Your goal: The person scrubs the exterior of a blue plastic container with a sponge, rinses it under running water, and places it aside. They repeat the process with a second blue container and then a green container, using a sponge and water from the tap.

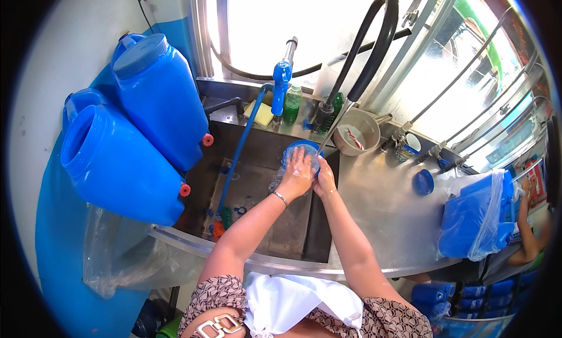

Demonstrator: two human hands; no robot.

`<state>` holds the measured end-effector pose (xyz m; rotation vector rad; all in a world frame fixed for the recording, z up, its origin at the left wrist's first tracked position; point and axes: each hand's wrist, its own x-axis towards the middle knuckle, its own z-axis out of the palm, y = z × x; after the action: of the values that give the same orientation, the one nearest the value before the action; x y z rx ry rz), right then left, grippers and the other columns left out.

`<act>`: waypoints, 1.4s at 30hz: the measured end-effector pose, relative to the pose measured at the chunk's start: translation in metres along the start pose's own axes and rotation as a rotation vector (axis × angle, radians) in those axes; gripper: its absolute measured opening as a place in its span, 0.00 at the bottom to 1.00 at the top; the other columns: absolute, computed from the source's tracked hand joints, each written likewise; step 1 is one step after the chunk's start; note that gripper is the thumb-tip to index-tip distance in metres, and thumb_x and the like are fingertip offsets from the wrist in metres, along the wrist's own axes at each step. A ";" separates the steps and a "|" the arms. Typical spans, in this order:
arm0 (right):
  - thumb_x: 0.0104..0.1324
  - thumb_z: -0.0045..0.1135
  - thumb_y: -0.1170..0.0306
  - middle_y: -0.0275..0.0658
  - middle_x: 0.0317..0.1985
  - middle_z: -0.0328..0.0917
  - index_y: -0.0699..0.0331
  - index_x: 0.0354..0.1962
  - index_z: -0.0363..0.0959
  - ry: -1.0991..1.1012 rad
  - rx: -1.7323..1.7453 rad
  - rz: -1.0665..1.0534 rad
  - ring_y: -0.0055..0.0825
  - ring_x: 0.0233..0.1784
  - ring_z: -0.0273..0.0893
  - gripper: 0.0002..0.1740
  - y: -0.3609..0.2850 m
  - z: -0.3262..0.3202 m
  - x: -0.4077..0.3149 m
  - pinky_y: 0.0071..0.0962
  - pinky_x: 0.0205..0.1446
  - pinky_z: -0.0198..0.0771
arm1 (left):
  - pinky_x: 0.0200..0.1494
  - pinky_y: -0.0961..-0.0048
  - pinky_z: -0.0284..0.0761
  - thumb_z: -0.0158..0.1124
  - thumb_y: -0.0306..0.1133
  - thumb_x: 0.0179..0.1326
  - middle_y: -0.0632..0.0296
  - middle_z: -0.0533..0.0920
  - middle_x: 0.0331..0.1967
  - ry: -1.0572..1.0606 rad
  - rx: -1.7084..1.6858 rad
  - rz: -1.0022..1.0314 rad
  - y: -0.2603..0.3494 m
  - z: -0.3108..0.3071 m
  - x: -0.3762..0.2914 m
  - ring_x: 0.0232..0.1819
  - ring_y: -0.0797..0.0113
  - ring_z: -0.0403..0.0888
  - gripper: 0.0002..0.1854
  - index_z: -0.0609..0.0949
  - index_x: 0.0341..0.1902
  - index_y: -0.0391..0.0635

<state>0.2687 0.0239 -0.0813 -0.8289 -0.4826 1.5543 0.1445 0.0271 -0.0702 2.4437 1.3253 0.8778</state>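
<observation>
Over the steel sink, a round blue plastic lid (288, 150) is tilted under running water from the black-sleeved gooseneck faucet (368, 74). My left hand (299, 174) lies wet across the lid's face, fingers a little apart. At the lid's right edge, my right hand (325, 178) grips the rim; part of that grip is hidden behind the lid and my left hand. Below them is the sink basin (281, 232), with water splashing, small blue pieces and green and orange items near its lower left.
Two large blue jugs (118, 162) lean over the sink's left side, with red spigots. A blue pipe (239, 158) crosses the basin. Behind stand a green bottle (292, 104) and a saucepan (358, 131). Rightward are a blue cap (423, 182), a bagged blue container (474, 215) and another person's arm (524, 224).
</observation>
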 end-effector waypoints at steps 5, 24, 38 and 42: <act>0.73 0.50 0.52 0.38 0.50 0.77 0.57 0.54 0.68 -0.035 -0.127 0.094 0.33 0.51 0.79 0.21 0.006 0.009 0.007 0.35 0.55 0.77 | 0.70 0.44 0.56 0.54 0.37 0.67 0.45 0.70 0.64 -0.069 -0.286 -0.059 -0.027 0.007 -0.004 0.71 0.46 0.61 0.14 0.77 0.47 0.37; 0.55 0.65 0.78 0.47 0.56 0.77 0.62 0.58 0.72 -0.580 -1.688 -0.536 0.50 0.59 0.73 0.30 -0.016 0.125 -0.067 0.39 0.62 0.70 | 0.39 0.69 0.78 0.70 0.26 0.53 0.60 0.87 0.35 1.027 0.468 0.185 0.043 -0.435 -0.101 0.34 0.59 0.82 0.04 0.85 0.32 0.43; 0.57 0.66 0.73 0.42 0.59 0.75 0.50 0.57 0.76 -1.190 -1.026 -1.286 0.45 0.66 0.68 0.28 -0.016 0.480 -0.123 0.40 0.70 0.64 | 0.69 0.52 0.60 0.75 0.49 0.52 0.40 0.57 0.70 1.091 0.342 -0.170 -0.050 -0.432 -0.166 0.70 0.41 0.59 0.50 0.60 0.72 0.39; 0.59 0.65 0.72 0.41 0.60 0.74 0.48 0.59 0.74 -1.377 -1.177 -1.198 0.43 0.70 0.64 0.29 -0.010 0.490 -0.116 0.41 0.73 0.61 | 0.70 0.52 0.59 0.79 0.45 0.46 0.40 0.59 0.70 1.051 0.265 -0.223 -0.064 -0.417 -0.175 0.70 0.40 0.59 0.58 0.53 0.74 0.36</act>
<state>-0.0875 -0.0107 0.2727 0.0509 -2.4618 0.3062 -0.2218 -0.1147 0.1624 1.9051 2.0531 2.1796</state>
